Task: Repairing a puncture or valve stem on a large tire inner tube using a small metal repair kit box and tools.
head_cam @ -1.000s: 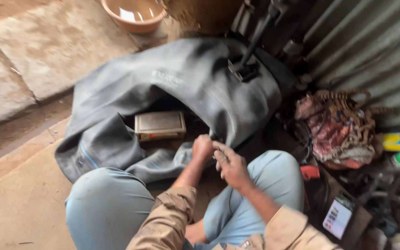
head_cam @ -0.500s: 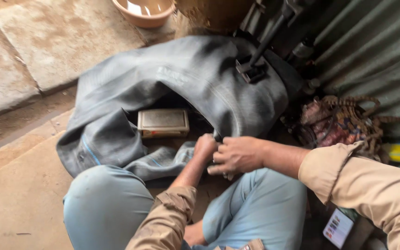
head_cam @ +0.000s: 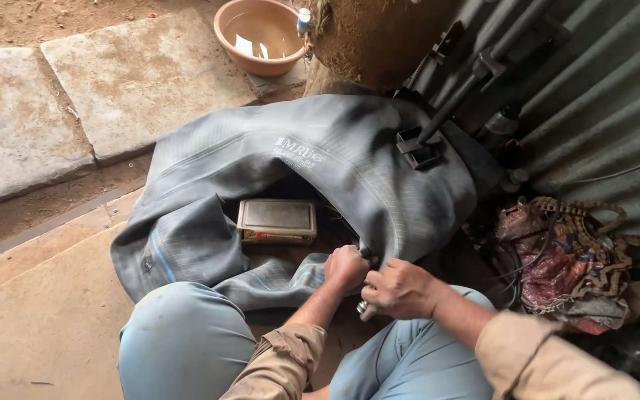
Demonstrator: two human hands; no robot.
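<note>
A large grey rubber inner tube (head_cam: 275, 163) lies folded on the ground in front of my knees. My left hand (head_cam: 344, 267) is closed on the tube's rubber edge near its inner fold. Right beside it, my right hand (head_cam: 398, 290) grips a small metal part (head_cam: 364, 304), apparently the tube's valve, with the fingers curled round it. The two hands touch each other. A flat rectangular metal tin (head_cam: 276, 220) rests in the hollow of the tube, just left of my hands.
A terracotta-coloured bowl (head_cam: 260, 35) with water stands at the top. Stone slabs (head_cam: 142, 74) lie at upper left. A corrugated metal wall (head_cam: 601, 111), a black metal stand (head_cam: 438, 133), and a heap of cloth and chain (head_cam: 572, 252) crowd the right.
My right arm has swung in from the right and the view has tilted; both hands stay together at the tube's edge, the right one now lower over the metal part.
</note>
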